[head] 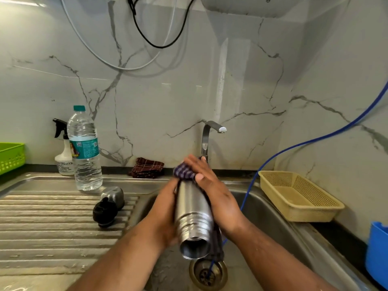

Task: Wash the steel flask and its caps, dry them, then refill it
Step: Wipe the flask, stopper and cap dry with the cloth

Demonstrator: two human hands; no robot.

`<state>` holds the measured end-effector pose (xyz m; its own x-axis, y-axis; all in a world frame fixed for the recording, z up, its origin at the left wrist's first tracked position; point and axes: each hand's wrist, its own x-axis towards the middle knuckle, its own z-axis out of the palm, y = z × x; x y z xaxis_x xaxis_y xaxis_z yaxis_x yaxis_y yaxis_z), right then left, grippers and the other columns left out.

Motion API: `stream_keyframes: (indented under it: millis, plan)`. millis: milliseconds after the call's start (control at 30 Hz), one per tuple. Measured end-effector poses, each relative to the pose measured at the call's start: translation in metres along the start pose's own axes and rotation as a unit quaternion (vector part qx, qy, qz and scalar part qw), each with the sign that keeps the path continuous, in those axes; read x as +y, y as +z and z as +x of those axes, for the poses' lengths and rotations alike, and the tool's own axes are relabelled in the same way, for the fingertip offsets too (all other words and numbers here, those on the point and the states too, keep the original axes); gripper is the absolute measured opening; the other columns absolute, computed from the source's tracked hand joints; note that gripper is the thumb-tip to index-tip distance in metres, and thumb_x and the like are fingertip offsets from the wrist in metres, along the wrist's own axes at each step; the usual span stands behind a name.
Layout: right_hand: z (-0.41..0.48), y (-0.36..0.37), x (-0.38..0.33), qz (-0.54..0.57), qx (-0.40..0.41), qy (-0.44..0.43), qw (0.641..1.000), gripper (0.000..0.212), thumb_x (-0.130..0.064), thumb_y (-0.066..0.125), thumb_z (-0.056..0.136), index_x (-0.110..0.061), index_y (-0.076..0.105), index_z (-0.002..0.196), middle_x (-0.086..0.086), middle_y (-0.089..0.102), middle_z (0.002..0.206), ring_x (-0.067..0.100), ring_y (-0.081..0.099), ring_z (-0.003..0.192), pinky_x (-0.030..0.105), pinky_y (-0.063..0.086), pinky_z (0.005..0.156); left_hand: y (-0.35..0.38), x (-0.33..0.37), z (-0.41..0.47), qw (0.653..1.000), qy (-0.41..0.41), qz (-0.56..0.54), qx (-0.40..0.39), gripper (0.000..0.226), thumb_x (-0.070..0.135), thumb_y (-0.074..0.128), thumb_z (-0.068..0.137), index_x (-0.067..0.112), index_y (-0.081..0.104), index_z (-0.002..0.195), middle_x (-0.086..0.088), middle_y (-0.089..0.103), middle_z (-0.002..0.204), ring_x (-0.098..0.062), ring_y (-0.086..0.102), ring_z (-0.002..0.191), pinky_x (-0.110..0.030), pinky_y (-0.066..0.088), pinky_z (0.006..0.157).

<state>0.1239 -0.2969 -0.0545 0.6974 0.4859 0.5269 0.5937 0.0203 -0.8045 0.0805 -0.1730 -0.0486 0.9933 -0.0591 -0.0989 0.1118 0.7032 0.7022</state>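
Note:
The steel flask (192, 215) is held over the sink (279, 219), its open mouth pointing toward me and its base away. My left hand (162, 215) grips the flask's left side. My right hand (212, 190) lies along its right side with straight fingers, pressing a blue checked cloth (183, 172) against the flask's far end. On the ribbed draining board (52, 223) lie a steel outer cap (113, 195) and a black inner cap (105, 211), touching each other.
A clear water bottle (85, 150) and a white spray bottle (64, 152) stand at the back left, beside a green basket (11, 156). A dark red cloth (147, 168) lies by the wall. The tap (210, 133), a blue hose (315, 139), a beige basket (298, 194) and a blue container (376, 248) are on the right.

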Motion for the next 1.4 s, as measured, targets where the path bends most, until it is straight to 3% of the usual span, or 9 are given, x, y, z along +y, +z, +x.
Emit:
stream_keyframes:
  millis: [133,300,467,567,700,833,1100,1200,1400]
  plan:
    - [0.006,-0.009,0.005,0.094,0.061,0.105,0.988,0.037,-0.044,0.045,0.103,-0.059,0.054,0.136,-0.024,0.051,0.149,0.006,0.048,0.140,0.046,0.034,0.122,0.007,-0.005,-0.007,0.997,0.010,0.065,0.042,0.051,0.047,0.047,0.103,0.004,0.068,0.122,-0.021,0.077,0.095,-0.032,0.077,0.077,-0.043,0.057,0.075]
    - [0.004,-0.017,0.009,0.167,0.090,0.157,0.969,0.032,-0.047,0.049,0.104,-0.055,0.060,0.133,-0.006,0.066,0.138,0.020,0.067,0.119,0.049,0.051,0.108,0.012,-0.007,-0.009,0.988,0.006,0.145,0.058,0.051,0.046,0.067,0.093,0.009,0.066,0.128,-0.017,0.076,0.112,-0.033,0.073,0.106,-0.049,0.055,0.098]
    - [0.000,0.001,-0.005,0.059,-0.005,0.060,0.996,0.043,-0.033,0.043,0.108,-0.047,0.046,0.149,-0.027,0.034,0.160,-0.004,0.029,0.149,0.036,0.021,0.127,0.013,0.001,-0.016,0.991,0.030,0.107,0.072,0.050,0.046,0.067,0.091,0.009,0.069,0.125,-0.020,0.077,0.107,-0.032,0.077,0.087,-0.043,0.058,0.083]
    - [-0.005,0.010,-0.008,-0.031,-0.063,0.039,0.997,0.043,-0.031,0.040,0.110,-0.039,0.044,0.152,-0.032,0.025,0.162,-0.016,0.011,0.148,0.028,0.005,0.127,0.005,0.012,-0.017,0.990,0.033,0.052,0.127,0.072,0.069,0.053,0.092,0.004,0.071,0.116,-0.024,0.077,0.097,-0.034,0.077,0.073,-0.041,0.054,0.070]
    - [-0.015,0.017,-0.011,-0.099,-0.148,-0.010,0.984,0.039,-0.038,0.044,0.105,-0.032,0.063,0.138,-0.028,0.044,0.153,-0.009,0.008,0.152,0.036,0.006,0.126,-0.009,0.029,-0.022,0.984,0.024,0.014,0.177,0.083,0.075,0.038,0.095,-0.001,0.070,0.102,-0.023,0.075,0.077,-0.034,0.073,0.056,-0.041,0.049,0.068]
    - [-0.018,0.022,-0.013,-0.135,-0.183,-0.073,0.971,0.032,-0.028,0.050,0.104,-0.024,0.073,0.126,-0.020,0.060,0.140,-0.001,0.020,0.152,0.050,0.003,0.127,-0.024,0.034,-0.020,0.988,-0.007,0.040,0.150,0.102,0.085,0.032,0.089,-0.007,0.067,0.119,-0.025,0.075,0.094,-0.036,0.076,0.073,-0.043,0.055,0.076]
    - [-0.005,-0.001,0.006,-0.113,-0.089,-0.003,0.990,0.041,-0.041,0.044,0.101,-0.038,0.062,0.138,-0.030,0.020,0.164,-0.006,-0.008,0.153,0.049,0.000,0.128,-0.001,0.019,-0.018,0.980,0.028,0.190,0.049,0.097,0.092,0.025,0.078,0.019,0.068,0.126,-0.012,0.077,0.115,-0.024,0.076,0.100,-0.037,0.058,0.074]
    - [0.001,-0.008,-0.002,-0.056,-0.032,0.039,0.997,0.051,-0.045,0.042,0.099,-0.043,0.045,0.150,-0.034,0.013,0.163,-0.009,0.001,0.153,0.043,0.006,0.130,0.008,0.009,-0.019,0.958,0.058,0.279,-0.002,0.086,0.089,0.040,0.073,0.033,0.063,0.134,-0.001,0.073,0.127,-0.017,0.070,0.115,-0.037,0.056,0.093]
    - [0.005,-0.015,-0.009,-0.010,0.038,0.072,0.997,0.051,-0.060,0.040,0.101,-0.057,0.032,0.151,-0.022,0.022,0.166,0.003,0.019,0.154,0.048,0.017,0.128,0.017,-0.009,-0.018,0.934,0.089,0.346,-0.002,0.069,0.053,0.079,0.065,0.026,0.058,0.124,0.002,0.080,0.101,-0.013,0.077,0.091,-0.029,0.062,0.077]
